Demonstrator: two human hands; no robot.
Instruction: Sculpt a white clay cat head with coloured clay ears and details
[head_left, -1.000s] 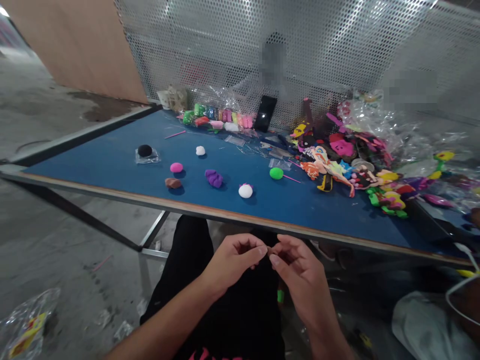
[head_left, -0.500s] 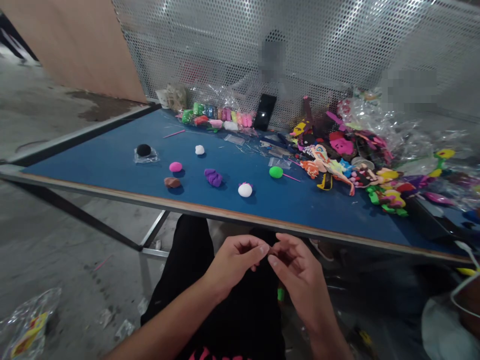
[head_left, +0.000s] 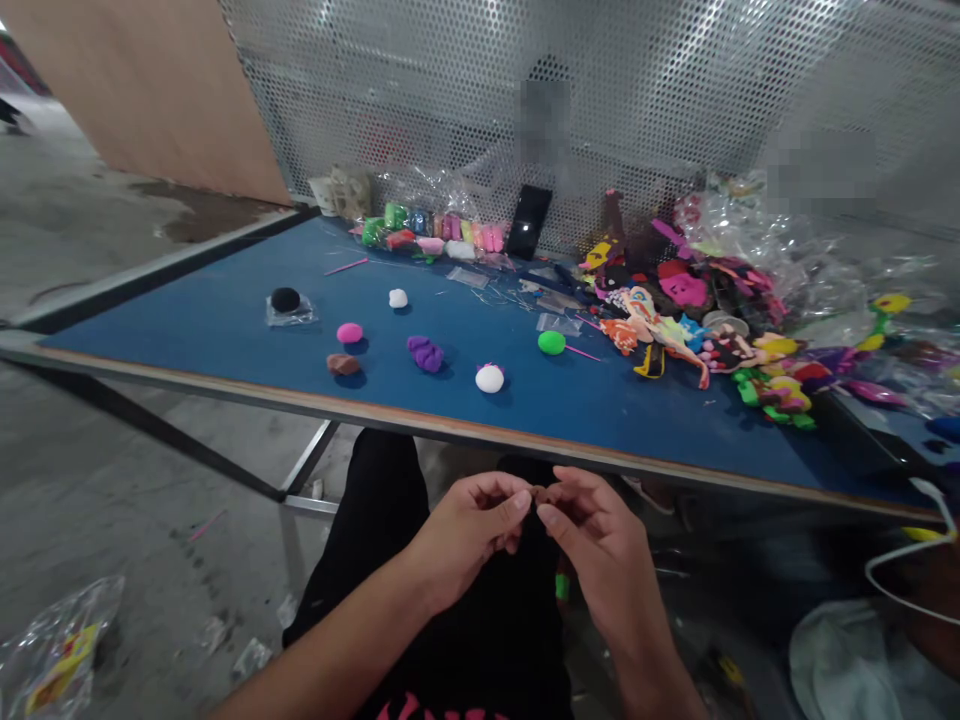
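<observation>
Basically, left hand (head_left: pixel 466 528) and right hand (head_left: pixel 604 535) pinched a small brown lump (head_left: pixel 540 494) on the wearer's side of the blue table (head_left: pixel 225 300). Probably light, soft, easily dented; ends seemed the best grip.

Black trousers (head_left: pixel 390 480) and black cloth with pink markings (head_left: pixel 442 712).

The tabletop (head_left: pixel 225 320) looks matt and smooth, the perforated panel (head_left: pixel 420 90) at twelve o'clock shiny metal, the bags (head_left: pixel 757 230) around two o'clock glossy clear plastic.
</observation>
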